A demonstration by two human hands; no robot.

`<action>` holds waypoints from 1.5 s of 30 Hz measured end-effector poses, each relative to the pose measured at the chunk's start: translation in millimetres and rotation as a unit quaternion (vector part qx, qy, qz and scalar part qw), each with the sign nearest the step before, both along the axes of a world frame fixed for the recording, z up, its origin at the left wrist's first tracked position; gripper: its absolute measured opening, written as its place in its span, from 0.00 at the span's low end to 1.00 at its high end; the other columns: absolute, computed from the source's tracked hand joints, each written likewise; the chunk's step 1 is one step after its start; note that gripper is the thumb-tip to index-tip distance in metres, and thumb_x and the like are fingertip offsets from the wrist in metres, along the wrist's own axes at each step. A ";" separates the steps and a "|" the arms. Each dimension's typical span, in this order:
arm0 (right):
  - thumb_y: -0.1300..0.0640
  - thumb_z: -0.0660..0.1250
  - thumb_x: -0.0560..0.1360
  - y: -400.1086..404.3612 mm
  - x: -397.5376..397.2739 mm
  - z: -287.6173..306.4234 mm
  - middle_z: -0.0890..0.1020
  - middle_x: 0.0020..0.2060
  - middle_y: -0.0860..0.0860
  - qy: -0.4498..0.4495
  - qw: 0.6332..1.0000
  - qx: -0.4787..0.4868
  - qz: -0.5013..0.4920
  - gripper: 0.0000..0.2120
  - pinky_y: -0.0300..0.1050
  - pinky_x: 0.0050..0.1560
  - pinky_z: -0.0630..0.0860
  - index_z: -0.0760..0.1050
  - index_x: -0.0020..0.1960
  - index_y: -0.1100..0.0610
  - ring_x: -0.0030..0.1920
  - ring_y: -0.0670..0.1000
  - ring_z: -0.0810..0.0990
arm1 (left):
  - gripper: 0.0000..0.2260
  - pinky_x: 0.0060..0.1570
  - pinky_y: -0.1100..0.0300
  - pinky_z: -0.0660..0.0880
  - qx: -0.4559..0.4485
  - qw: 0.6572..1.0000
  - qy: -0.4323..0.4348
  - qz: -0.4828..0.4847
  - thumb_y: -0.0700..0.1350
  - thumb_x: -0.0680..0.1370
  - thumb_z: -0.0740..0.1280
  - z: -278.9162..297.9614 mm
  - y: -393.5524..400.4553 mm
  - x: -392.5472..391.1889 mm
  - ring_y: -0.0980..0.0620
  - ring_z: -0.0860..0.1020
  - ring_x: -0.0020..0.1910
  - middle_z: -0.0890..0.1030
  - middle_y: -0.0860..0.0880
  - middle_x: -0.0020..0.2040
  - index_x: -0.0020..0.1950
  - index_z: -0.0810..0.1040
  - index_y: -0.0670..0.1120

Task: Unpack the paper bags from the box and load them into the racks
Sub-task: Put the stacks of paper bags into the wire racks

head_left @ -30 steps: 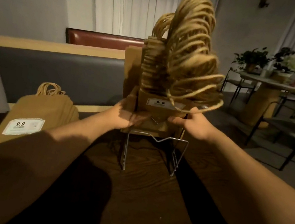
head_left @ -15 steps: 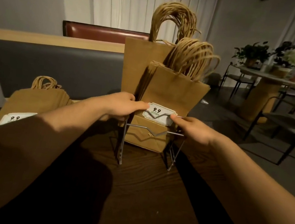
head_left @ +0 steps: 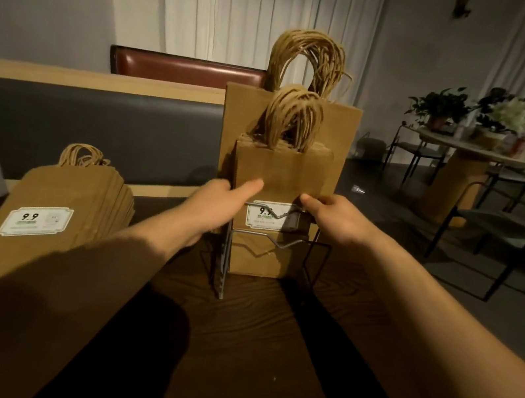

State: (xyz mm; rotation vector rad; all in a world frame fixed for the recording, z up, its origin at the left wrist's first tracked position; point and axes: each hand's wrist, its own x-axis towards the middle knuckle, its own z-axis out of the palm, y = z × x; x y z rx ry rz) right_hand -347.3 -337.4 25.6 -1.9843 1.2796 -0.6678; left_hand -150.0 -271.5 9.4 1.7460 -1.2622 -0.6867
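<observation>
A wire rack stands on the dark wooden table. A stack of small brown paper bags with twisted handles stands upright in its front slot, a white 9.9 label showing behind the wire. Taller brown bags stand behind it. My left hand grips the small stack's left edge, thumb on its front. My right hand pinches its right edge near the label. Another stack of bags lies flat on the table at the left.
A grey and tan bench back runs behind the table, with a red-brown seat back beyond. At the right stand a round table with potted plants and metal chairs. A brown edge shows at the far left.
The small stack swung from a forward tilt to upright and dropped into the rack's front slot. Both hands moved up along its sides.
</observation>
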 end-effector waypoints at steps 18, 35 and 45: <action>0.41 0.59 0.81 60.1 0.3 45.4 0.73 0.67 0.47 -0.189 0.981 -0.036 -0.013 0.28 0.43 0.62 0.66 0.62 0.77 0.54 0.68 0.48 0.71 | 0.35 0.75 0.53 0.53 -0.123 0.981 0.134 -0.071 0.73 0.75 0.53 48.6 46.2 -16.7 0.56 0.58 0.78 0.61 0.59 0.78 0.79 0.59 0.59; 0.35 0.65 0.76 147.7 195.1 -11.5 0.73 0.71 0.54 -0.128 0.965 0.216 0.080 0.35 0.55 0.67 0.68 0.67 0.74 0.56 0.70 0.57 0.71 | 0.19 0.57 0.49 0.78 0.139 0.958 -0.050 0.245 0.48 0.78 0.69 -4.5 180.8 182.0 0.41 0.79 0.56 0.80 0.40 0.59 0.65 0.74 0.39; 0.46 0.74 0.73 106.8 284.8 -62.0 0.78 0.64 0.57 -0.132 0.937 0.314 0.074 0.35 0.46 0.49 0.77 0.66 0.72 0.61 0.53 0.53 0.78 | 0.16 0.44 0.54 0.78 0.174 0.920 0.283 0.207 0.47 0.78 0.71 -35.6 130.9 253.7 0.46 0.80 0.45 0.82 0.42 0.49 0.63 0.77 0.42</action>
